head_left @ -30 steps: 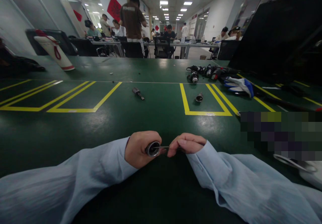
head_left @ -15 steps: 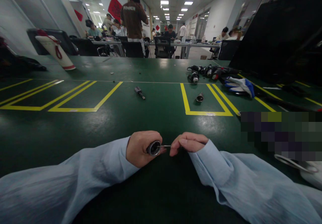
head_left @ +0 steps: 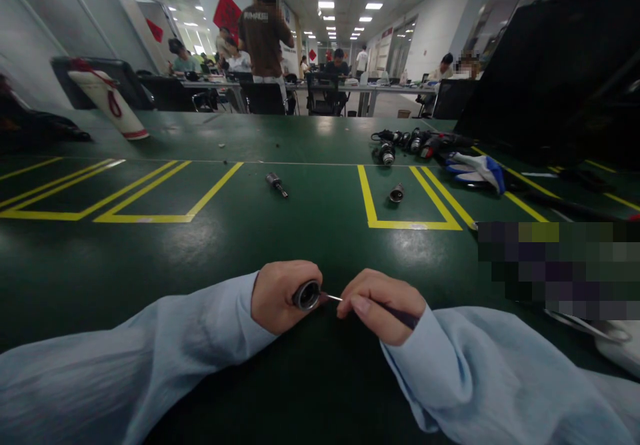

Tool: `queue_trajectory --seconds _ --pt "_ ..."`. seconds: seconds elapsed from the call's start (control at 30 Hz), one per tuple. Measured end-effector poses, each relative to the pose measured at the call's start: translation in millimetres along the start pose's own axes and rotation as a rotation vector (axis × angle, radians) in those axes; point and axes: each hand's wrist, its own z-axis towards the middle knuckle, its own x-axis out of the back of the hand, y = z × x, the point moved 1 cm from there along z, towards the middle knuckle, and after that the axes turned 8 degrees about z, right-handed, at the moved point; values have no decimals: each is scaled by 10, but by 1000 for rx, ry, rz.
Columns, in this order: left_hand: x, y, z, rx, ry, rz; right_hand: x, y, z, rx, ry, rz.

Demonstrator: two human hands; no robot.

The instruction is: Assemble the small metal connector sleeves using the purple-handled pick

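Observation:
My left hand (head_left: 283, 296) is wrapped round a hollow metal cylinder (head_left: 307, 295), whose dark open end faces me. To its right, my right hand (head_left: 383, 301) grips a thin screwdriver (head_left: 335, 297). The slim bright shaft points left toward the cylinder, and part of a dark handle shows under the palm. The shaft's tip is by the left fingers, outside the cylinder's mouth; whether it touches them I cannot tell. Farther back on the green table lie a metal part with a narrow stem (head_left: 277, 184) and a short, cup-shaped metal part (head_left: 396, 193).
Yellow tape (head_left: 415, 225) marks rectangles on the green table (head_left: 310, 231). At the back right are several dark metal tool parts (head_left: 387, 154) and blue-white gloves (head_left: 477, 171). A white cylindrical container (head_left: 113, 105) leans at the far left. Beyond the table, people sit and stand.
The screwdriver's shaft has come out of the cylinder's mouth and is now beside it. My right hand has turned, showing the dark handle. My left hand has barely moved.

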Motion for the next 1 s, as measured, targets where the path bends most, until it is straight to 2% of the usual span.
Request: queue_trajectory --seconds 0.1,0.27,0.37,0.43,0.53,0.7,0.77,0.87,1.0 --pt "-6 -6 -9 -20 4 -7 6 5 9 -48 -34 36" --pt "-6 -8 -13 -11 34 -22 71 159 41 -346 -39 463" --pt "0 -4 -12 -13 48 -28 74 237 59 -425 -39 658" --pt "7 1 -9 -19 52 -33 69 252 64 -442 -39 709" --pt "19 9 0 -13 47 -34 68 202 57 -383 -8 614" --pt "8 3 7 -1 34 -15 32 13 19 -58 -2 102" --pt "0 -3 3 -20 26 -6 7 -32 8 21 -15 -21" --pt "-1 -3 -1 -37 20 -8 7 -22 11 -54 -35 44" --pt "16 7 1 -15 21 -31 44 76 31 -328 -22 411"
